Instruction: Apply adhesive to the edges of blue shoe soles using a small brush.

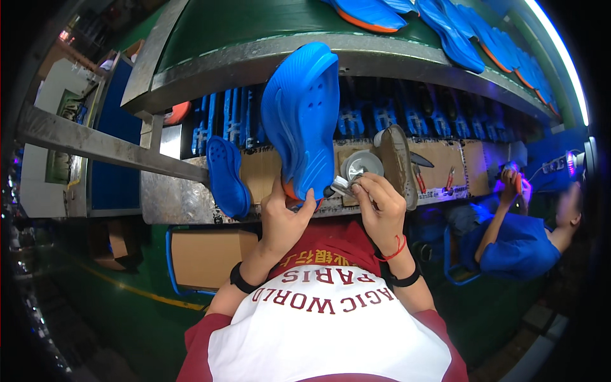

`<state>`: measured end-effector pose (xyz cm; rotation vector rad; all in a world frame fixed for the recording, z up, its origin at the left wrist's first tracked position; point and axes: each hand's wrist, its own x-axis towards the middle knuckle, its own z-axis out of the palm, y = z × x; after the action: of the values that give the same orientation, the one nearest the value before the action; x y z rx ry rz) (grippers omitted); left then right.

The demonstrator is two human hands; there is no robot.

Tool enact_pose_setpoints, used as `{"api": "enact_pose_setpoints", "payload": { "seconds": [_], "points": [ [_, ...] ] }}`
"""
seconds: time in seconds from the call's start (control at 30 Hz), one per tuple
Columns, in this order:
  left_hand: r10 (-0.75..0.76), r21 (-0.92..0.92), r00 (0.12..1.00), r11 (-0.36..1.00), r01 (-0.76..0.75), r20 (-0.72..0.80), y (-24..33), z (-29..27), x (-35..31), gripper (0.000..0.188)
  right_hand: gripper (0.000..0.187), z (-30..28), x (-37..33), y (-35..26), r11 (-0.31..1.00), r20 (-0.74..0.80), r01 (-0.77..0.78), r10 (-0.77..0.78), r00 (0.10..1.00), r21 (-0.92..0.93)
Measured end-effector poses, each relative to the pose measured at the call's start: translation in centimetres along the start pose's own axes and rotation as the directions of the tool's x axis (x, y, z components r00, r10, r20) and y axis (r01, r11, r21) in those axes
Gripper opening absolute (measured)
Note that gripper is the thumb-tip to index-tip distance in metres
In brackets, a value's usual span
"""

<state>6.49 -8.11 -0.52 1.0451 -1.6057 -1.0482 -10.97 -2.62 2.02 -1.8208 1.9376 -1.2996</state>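
So there's one loose blue sole [228,178] lying on the bench [178,198] just left of the left hand [286,216], which has its thumb and fingers gripping the near end of a bigger-looking blue shoe piece [300,121] that sticks out ahead of it. Right next door, the right hand [382,207] is pinching a small greyish thing [344,185], too blurry to name tbh, close to that same end, with a white bowl [364,165] just beyond those fingers. Further right of that hand there's a red-handled tool [419,180], then a co-worker in blue [519,245], well apart.
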Motion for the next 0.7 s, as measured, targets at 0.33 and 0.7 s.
{"api": "enact_pose_setpoints", "payload": {
  "seconds": [0.33,0.7],
  "points": [
    [-0.023,-0.031,1.0,0.999,0.023,-0.012,0.0,0.5,0.0,0.042,0.008,-0.6,-0.2,-0.4,0.999,0.026,-0.026,0.025,0.999,0.032],
    [-0.06,-0.169,0.995,0.983,0.073,0.082,1.0,1.3,2.6,0.045,0.009,-1.1,-0.6,0.7,0.93,-0.082,-0.166,0.203,0.976,0.329]
  ]
}}
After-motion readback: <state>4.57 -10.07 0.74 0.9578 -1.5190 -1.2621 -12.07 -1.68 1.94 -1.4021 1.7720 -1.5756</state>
